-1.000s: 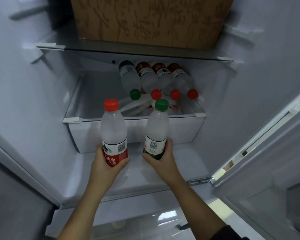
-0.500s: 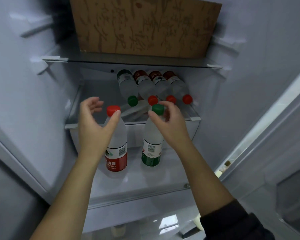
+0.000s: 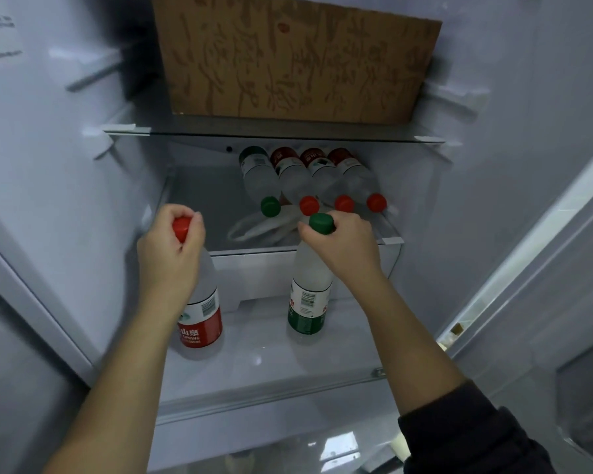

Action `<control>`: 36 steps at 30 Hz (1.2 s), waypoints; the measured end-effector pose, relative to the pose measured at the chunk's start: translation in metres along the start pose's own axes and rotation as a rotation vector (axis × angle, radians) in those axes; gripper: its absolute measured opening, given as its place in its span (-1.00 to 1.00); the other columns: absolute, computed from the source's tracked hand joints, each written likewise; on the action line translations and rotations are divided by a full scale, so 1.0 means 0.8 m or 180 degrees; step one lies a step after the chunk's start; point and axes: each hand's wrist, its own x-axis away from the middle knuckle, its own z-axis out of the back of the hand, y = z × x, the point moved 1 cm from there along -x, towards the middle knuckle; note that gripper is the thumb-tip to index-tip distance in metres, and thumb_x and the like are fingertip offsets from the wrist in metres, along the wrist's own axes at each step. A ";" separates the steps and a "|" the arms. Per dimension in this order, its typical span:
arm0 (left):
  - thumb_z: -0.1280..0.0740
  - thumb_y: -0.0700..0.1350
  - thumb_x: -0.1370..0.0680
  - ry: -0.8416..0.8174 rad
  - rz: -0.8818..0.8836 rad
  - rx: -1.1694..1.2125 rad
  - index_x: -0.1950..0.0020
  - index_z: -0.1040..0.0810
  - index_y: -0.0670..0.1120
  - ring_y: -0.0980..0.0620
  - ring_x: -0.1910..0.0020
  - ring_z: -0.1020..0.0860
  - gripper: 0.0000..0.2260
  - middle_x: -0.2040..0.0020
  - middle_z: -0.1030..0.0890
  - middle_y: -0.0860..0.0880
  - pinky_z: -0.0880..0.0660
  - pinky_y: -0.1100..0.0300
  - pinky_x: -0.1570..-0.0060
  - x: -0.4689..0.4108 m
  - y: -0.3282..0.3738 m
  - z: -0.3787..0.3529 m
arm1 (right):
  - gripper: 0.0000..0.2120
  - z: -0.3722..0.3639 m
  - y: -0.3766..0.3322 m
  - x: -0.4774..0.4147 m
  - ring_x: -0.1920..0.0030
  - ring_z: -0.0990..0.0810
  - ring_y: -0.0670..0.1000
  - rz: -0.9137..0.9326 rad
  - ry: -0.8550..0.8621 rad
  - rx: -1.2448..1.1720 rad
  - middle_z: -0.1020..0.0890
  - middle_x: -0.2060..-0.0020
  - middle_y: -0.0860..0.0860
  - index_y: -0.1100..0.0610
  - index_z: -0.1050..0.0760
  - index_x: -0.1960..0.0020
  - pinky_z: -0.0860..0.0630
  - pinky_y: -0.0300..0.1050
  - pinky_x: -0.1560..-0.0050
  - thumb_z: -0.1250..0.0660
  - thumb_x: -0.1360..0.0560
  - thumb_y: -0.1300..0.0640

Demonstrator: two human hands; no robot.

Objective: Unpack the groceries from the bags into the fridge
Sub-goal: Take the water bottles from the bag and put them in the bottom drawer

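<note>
Red-capped bottle [image 3: 202, 319] stands upright near the left edge of the lower fridge shelf [image 3: 264, 366], the left grip [image 3: 170, 254] curled round its cap. Green-capped bottle [image 3: 309, 299] stands upright nearer the right edge, the right grip [image 3: 343, 244] pinching its cap.

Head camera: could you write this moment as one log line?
left hand grips red-capped bottle by cap | right hand grips green-capped bottle by cap | both standing on fridge shelf
</note>
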 end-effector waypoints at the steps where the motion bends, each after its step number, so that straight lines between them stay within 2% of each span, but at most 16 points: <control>1: -0.27 -0.06 -0.57 0.0063 0.0001 0.0028 0.04 -0.49 -0.02 -0.02 0.16 -0.57 -0.95 0.16 -0.60 -0.05 -0.41 0.37 0.20 0.000 -0.002 0.002 | -0.56 -0.001 0.000 0.001 0.44 -0.38 -0.07 0.0024 0.0050 -0.0098 -0.34 0.57 -0.09 0.02 -0.27 0.49 -0.34 -0.13 0.36 -0.41 -0.41 -0.06; 6: -0.31 -0.08 -0.59 0.0143 0.0085 0.0211 0.03 -0.47 -0.02 -0.03 0.17 -0.57 -0.96 0.15 -0.61 -0.08 -0.41 0.45 0.22 0.005 -0.001 0.004 | -0.50 0.015 0.004 0.013 0.52 -0.24 -0.12 0.0008 0.0397 -0.0739 -0.26 0.63 -0.12 0.02 -0.19 0.50 -0.18 -0.24 0.44 -0.46 -0.42 0.08; 9: -0.31 -0.07 -0.59 0.0045 0.0052 0.0234 0.02 -0.46 0.00 0.00 0.16 -0.57 -0.95 0.13 -0.61 -0.08 -0.41 0.45 0.22 0.009 0.002 0.000 | -0.54 0.043 -0.008 0.022 0.49 -0.22 -0.13 -0.0029 0.0808 -0.1447 -0.25 0.57 -0.15 0.12 -0.25 0.45 -0.19 -0.24 0.43 -0.45 -0.47 0.11; 12: -0.31 -0.09 -0.60 0.0069 0.0003 0.0243 0.01 -0.46 -0.02 0.05 0.18 -0.56 -0.96 0.12 -0.60 -0.08 -0.39 0.51 0.23 0.010 0.002 -0.001 | -0.56 0.067 -0.036 0.030 0.42 -0.24 -0.06 0.0230 0.1285 -0.2079 -0.25 0.49 -0.03 0.23 -0.27 0.40 -0.19 -0.18 0.39 -0.43 -0.49 0.11; 14: -0.31 -0.09 -0.60 0.0087 -0.0009 0.0247 0.00 -0.45 -0.02 0.11 0.19 -0.55 -0.96 0.13 -0.60 -0.08 -0.39 0.51 0.24 0.010 0.000 0.000 | -0.65 0.073 -0.053 0.035 0.41 -0.28 -0.09 0.0420 0.1542 -0.2399 -0.31 0.49 -0.10 0.14 -0.36 0.40 -0.25 -0.21 0.37 -0.41 -0.50 0.14; 16: -0.31 -0.08 -0.60 0.0093 -0.0030 0.0260 0.01 -0.45 -0.01 0.07 0.21 -0.55 -0.95 0.14 -0.60 -0.08 -0.40 0.49 0.24 0.010 -0.003 0.001 | -0.76 0.067 -0.065 0.040 0.40 -0.37 -0.18 0.0611 0.1704 -0.2513 -0.43 0.48 -0.20 0.04 -0.48 0.32 -0.35 -0.31 0.34 -0.40 -0.49 0.19; 19: -0.30 -0.04 -0.57 0.0118 -0.0062 0.0316 0.02 -0.44 0.01 0.01 0.21 -0.56 -0.93 0.15 -0.60 -0.07 -0.41 0.46 0.21 0.008 -0.006 0.001 | -0.88 0.044 -0.070 0.045 0.36 -0.45 -0.22 0.0812 0.1833 -0.2557 -0.53 0.41 -0.22 0.04 -0.52 0.23 -0.40 -0.34 0.29 -0.42 -0.45 0.17; 22: -0.29 -0.02 -0.57 0.0117 -0.0052 0.0342 0.01 -0.44 -0.01 -0.01 0.19 -0.57 -0.91 0.15 -0.60 -0.08 -0.42 0.44 0.20 0.007 -0.009 0.003 | -0.90 0.023 -0.065 0.043 0.32 -0.48 -0.20 0.0832 0.1810 -0.2617 -0.56 0.35 -0.19 0.09 -0.54 0.19 -0.44 -0.31 0.26 -0.43 -0.45 0.20; 24: -0.28 0.00 -0.56 0.0102 -0.0024 0.0342 0.00 -0.45 -0.01 -0.02 0.17 -0.57 -0.89 0.14 -0.60 -0.08 -0.46 0.34 0.17 0.007 -0.011 0.004 | -0.90 0.013 -0.061 0.039 0.29 -0.51 -0.18 0.0810 0.1791 -0.2547 -0.57 0.33 -0.16 0.11 -0.55 0.17 -0.46 -0.29 0.22 -0.45 -0.45 0.24; 26: -0.28 0.02 -0.56 0.0100 -0.0003 0.0367 0.00 -0.45 -0.02 -0.05 0.15 -0.58 -0.87 0.13 -0.60 -0.09 -0.47 0.29 0.15 0.007 -0.011 0.003 | -0.92 0.000 -0.058 0.036 0.25 -0.56 -0.17 0.0858 0.1706 -0.2416 -0.59 0.29 -0.16 0.08 -0.57 0.14 -0.49 -0.26 0.17 -0.47 -0.44 0.17; 28: -0.27 0.04 -0.54 0.0110 -0.0005 0.0399 0.00 -0.44 -0.02 -0.05 0.16 -0.58 -0.85 0.13 -0.60 -0.10 -0.46 0.37 0.17 0.006 -0.012 0.003 | -0.89 -0.017 -0.056 0.035 0.20 -0.59 -0.15 0.1045 0.1580 -0.2128 -0.62 0.23 -0.14 0.11 -0.60 0.09 -0.52 -0.24 0.13 -0.47 -0.42 0.12; 31: -0.27 0.05 -0.55 0.0085 -0.0021 0.0429 0.00 -0.44 0.00 -0.06 0.15 -0.59 -0.85 0.12 -0.60 -0.11 -0.45 0.43 0.20 0.006 -0.014 0.004 | -0.79 -0.046 -0.050 0.030 0.14 -0.64 -0.09 0.1483 0.1410 -0.1500 -0.67 0.16 -0.01 0.22 -0.64 0.02 -0.59 -0.20 0.08 -0.49 -0.42 0.13; 34: -0.28 0.04 -0.56 0.0077 -0.0011 0.0421 -0.01 -0.45 -0.03 -0.04 0.16 -0.59 -0.84 0.13 -0.60 -0.11 -0.46 0.40 0.19 0.006 -0.014 0.005 | -0.73 -0.074 -0.049 0.015 0.21 -0.66 -0.04 0.1985 0.1288 -0.0627 -0.70 0.18 0.01 0.17 -0.67 -0.03 -0.61 -0.07 0.20 -0.45 -0.46 -0.01; 36: -0.30 -0.03 -0.59 0.0083 -0.0009 0.0417 -0.02 -0.45 -0.06 -0.06 0.15 -0.59 -0.88 0.13 -0.60 -0.12 -0.45 0.42 0.19 0.006 -0.014 0.006 | -0.74 -0.091 -0.050 0.004 0.34 -0.59 -0.04 0.2303 0.1260 -0.0004 -0.66 0.29 -0.03 0.11 -0.68 0.00 -0.55 -0.11 0.33 -0.46 -0.44 -0.04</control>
